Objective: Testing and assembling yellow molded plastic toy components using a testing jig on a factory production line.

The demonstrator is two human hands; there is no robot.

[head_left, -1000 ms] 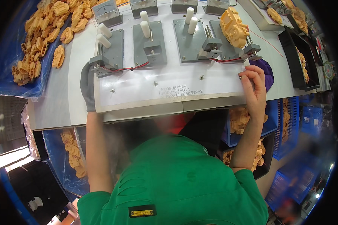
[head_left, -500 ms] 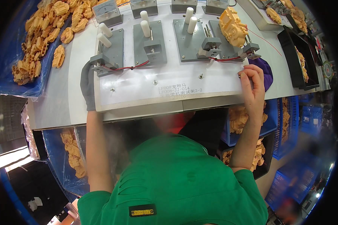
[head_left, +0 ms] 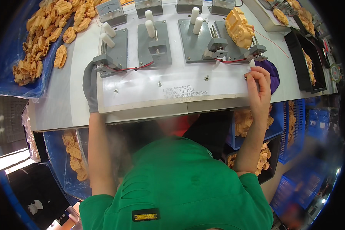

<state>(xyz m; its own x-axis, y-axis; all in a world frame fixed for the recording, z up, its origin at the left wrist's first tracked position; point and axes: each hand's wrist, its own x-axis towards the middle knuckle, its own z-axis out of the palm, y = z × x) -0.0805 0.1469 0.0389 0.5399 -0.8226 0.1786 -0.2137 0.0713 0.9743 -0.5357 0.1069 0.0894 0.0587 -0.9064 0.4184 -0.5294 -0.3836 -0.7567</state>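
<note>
A white fixture board (head_left: 136,92) lies in front of me, bearing several grey plates with white pegs (head_left: 150,28) and metal clamps (head_left: 218,46). My left hand (head_left: 90,87), in a grey glove, rests against the board's left edge; its fingertips are hidden. At the right edge, my bare right hand (head_left: 260,90) has curled fingers, with thumb and forefinger close together near a tiny dark item too small to name. Beside that hand is a purple fabric piece (head_left: 273,74). A yellow moulded plastic part (head_left: 240,28) sits on the rightmost plate, above the right hand.
Heaped yellow parts (head_left: 38,50) lie in a blue-lined container on the left. Grey-framed meters (head_left: 110,12) line the board's far side, and red wires (head_left: 136,69) cross it. A black tray (head_left: 295,73) stands right. Blue crates (head_left: 278,132) with more parts sit below the table edge.
</note>
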